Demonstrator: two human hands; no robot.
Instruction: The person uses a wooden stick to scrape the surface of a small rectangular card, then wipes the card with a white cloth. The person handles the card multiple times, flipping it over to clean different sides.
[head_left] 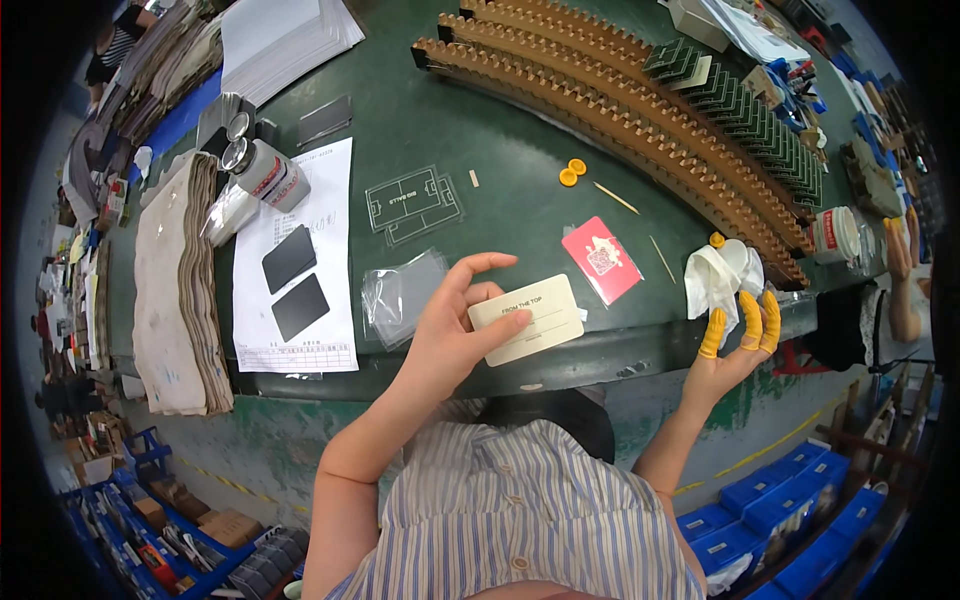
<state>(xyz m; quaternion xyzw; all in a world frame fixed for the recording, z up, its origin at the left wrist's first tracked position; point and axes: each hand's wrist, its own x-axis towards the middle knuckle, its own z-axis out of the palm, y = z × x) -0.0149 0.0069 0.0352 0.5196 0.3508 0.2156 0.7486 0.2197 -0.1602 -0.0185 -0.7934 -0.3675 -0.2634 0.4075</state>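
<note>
My left hand point(452, 325) grips a cream card point(530, 318) with dark print, its thumb across the front. The card is tilted above the table's near edge. At the right, my right hand point(735, 345) wears yellow finger cots, its fingers spread at the near side of a crumpled white cloth point(718, 275). Whether the fingertips press on the cloth is hard to tell. A pink-red card point(602, 260) with a white design lies between the hands. Clear plastic sleeves point(405, 298) lie beside my left hand.
Long slotted brown racks point(600, 95) hold dark green cards point(745, 115) at the far right. Thin wooden sticks point(616, 198) and yellow rolled pieces point(570, 178) lie nearby. Left are a clear printed template point(412, 203), dark cards point(300, 310), a paper sheet point(340, 190) and a bottle point(272, 178).
</note>
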